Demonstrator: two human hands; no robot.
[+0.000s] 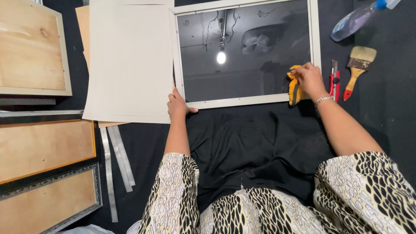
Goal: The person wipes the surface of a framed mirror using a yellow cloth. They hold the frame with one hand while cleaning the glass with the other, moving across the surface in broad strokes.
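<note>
A white picture frame with reflective glass lies flat on black cloth ahead of me. My left hand rests on its near left corner, thumb on the frame's bottom rail. My right hand presses a yellow cloth against the glass at the frame's lower right corner. The glass mirrors a lit ceiling bulb.
A large grey mat board lies left of the frame. Framed boards with wooden backs stack at far left, beside two metal rulers. Right of the frame lie a red utility knife, a paintbrush and a spray bottle.
</note>
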